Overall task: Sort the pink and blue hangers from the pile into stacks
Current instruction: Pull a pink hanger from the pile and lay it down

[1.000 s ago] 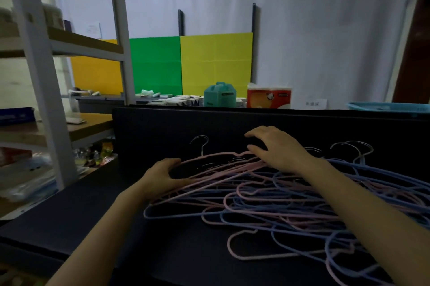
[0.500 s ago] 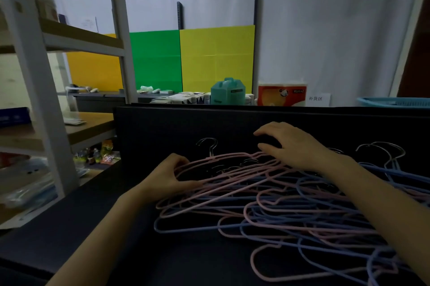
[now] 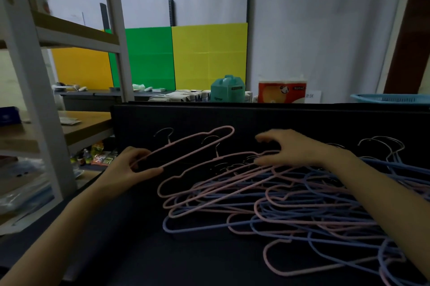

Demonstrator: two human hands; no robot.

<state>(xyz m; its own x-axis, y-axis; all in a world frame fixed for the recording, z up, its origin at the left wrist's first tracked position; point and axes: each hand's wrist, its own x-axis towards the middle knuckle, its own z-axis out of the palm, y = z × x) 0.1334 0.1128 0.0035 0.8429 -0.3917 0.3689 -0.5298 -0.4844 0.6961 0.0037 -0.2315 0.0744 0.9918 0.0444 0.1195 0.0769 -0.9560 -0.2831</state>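
Note:
A tangled pile of pink and blue hangers (image 3: 286,206) covers the right half of the black table (image 3: 130,250). My left hand (image 3: 130,169) pinches one end of a pink hanger (image 3: 193,143), which is raised off the pile and slants up to the right against the black back panel. My right hand (image 3: 290,149) rests on the top of the pile, fingers spread and lightly curved over the pink hangers there. Several metal hooks stick up at the back of the pile.
An upright black panel (image 3: 256,118) closes the table's far side. A white shelf rack (image 3: 30,90) stands at the left. Behind the panel are a teal box (image 3: 226,89), an orange pack (image 3: 281,91) and a blue basket (image 3: 393,98).
My left hand has pulled one pink hanger up and clear of the pile. My right hand stays on top of the pile, holding it down.

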